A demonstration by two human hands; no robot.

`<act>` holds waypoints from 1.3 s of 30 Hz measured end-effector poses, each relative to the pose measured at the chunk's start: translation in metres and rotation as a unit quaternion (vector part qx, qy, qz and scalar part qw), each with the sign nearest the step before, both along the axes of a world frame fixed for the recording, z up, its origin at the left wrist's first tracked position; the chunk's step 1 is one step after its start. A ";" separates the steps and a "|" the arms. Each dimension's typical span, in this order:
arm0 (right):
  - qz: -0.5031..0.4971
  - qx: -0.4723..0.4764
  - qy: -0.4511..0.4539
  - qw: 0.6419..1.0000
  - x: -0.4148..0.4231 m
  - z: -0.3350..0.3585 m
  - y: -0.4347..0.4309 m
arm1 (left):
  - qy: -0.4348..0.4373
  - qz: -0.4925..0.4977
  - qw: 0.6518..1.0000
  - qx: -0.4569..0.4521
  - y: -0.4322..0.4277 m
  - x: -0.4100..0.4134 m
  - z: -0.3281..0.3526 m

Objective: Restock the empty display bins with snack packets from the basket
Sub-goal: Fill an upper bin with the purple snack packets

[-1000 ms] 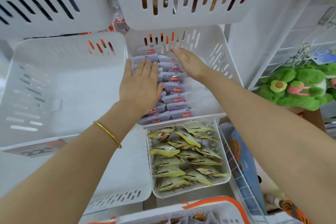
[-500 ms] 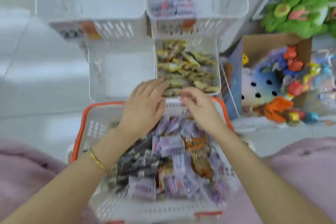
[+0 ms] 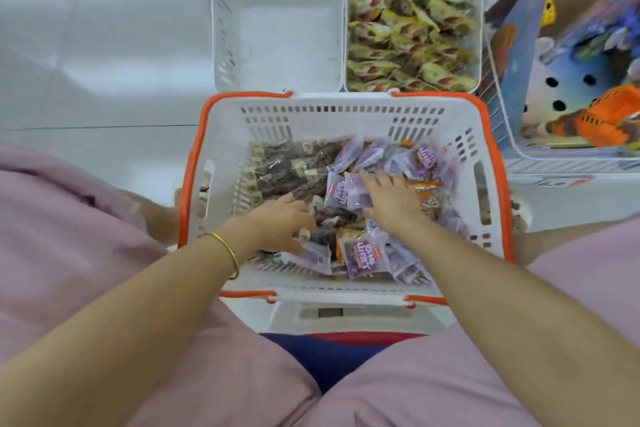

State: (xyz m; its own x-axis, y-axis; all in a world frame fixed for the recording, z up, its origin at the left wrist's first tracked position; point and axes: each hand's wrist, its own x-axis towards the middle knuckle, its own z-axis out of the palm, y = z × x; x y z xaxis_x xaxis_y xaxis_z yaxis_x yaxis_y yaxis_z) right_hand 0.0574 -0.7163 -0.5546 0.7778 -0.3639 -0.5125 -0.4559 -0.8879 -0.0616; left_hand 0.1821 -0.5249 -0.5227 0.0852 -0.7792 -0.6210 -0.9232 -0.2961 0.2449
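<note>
- Basket (image 3: 346,114): white plastic with an orange rim, on the floor between the person's knees, just in front of the two lower display bins.
- Snack packets in the basket: dark brown packets (image 3: 277,166) heaped on its left side, purple packets (image 3: 424,158) across the middle and right, and a few orange packets (image 3: 348,236) showing between them.
- Left hand (image 3: 280,222): down among the dark brown packets with its fingers curled and the thumb near a purple packet. Whether it actually grips one cannot be told.
- Right hand (image 3: 388,198): fingers straight and spread wide, lying flat on top of the purple packets.
- Empty bin (image 3: 225,28): white, slotted walls, bare bottom, beyond the basket's far left corner.
- Filled bin (image 3: 481,10): touching the empty bin's right side and holding yellow packets (image 3: 412,45).
- Gold bangle (image 3: 227,248): on the left wrist.
- Toy box (image 3: 588,62): colourful, standing to the right of the bins.
</note>
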 end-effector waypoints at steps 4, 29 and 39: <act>0.000 -0.094 0.001 0.996 0.011 0.003 0.007 | -0.020 -0.025 0.999 0.027 0.009 -0.018 -0.004; -0.264 0.386 -0.221 0.856 -0.001 0.124 -0.023 | 0.089 0.395 0.856 -0.321 -0.043 0.039 0.086; -0.108 0.436 -0.231 0.863 0.012 0.138 -0.013 | 0.082 0.350 0.855 -0.374 -0.059 0.027 0.107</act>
State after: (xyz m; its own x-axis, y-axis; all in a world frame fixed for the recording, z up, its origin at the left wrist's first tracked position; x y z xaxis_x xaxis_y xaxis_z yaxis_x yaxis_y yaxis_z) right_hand 0.0694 -0.7294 -0.4164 0.9345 -0.1596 -0.3180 -0.3533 -0.3091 -0.8830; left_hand 0.2094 -0.5838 -0.4160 0.6526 -0.7575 -0.0190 -0.5190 -0.4651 0.7172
